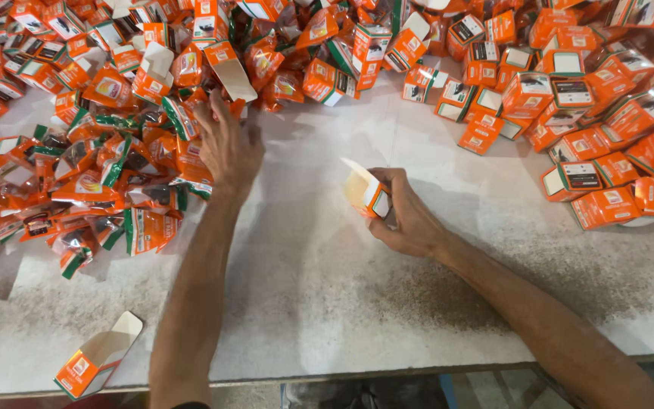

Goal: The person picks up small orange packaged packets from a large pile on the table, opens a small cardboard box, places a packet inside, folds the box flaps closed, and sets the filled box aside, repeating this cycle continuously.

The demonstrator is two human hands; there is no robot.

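An open carton (366,193) is held in the right hand (406,216), pinched between thumb and fingers just above the table (327,288), its top flap raised and its mouth turned toward the left. The left hand (227,148) is stretched out over the pouch heap (115,182), fingers spread and pressed down among the foil pouches; whether one is actually gripped cannot be told, as the fingertips are buried in the pile.

Risks noted:
- The pouches are glossy and crumpled. A slip from the fingers is judged likely if one is taken by a corner only.
- The heap is loose and overlapping. Neighbouring pouches could be dragged along with the one wanted.
- The carton is held by one end in a light pinch. It could be crushed or twisted, or its flap bent, if a pouch is pushed in at an angle.
- A second open carton (96,363) lies at the near edge of the table and could be knocked to the floor by the left forearm.

Surface and room: the table is a pale, speckled slab, worn and dusty toward the front. Closed cartons (607,144) are piled on the right and across the back. Little of the room is shown; only a dim strip below the table edge is visible.
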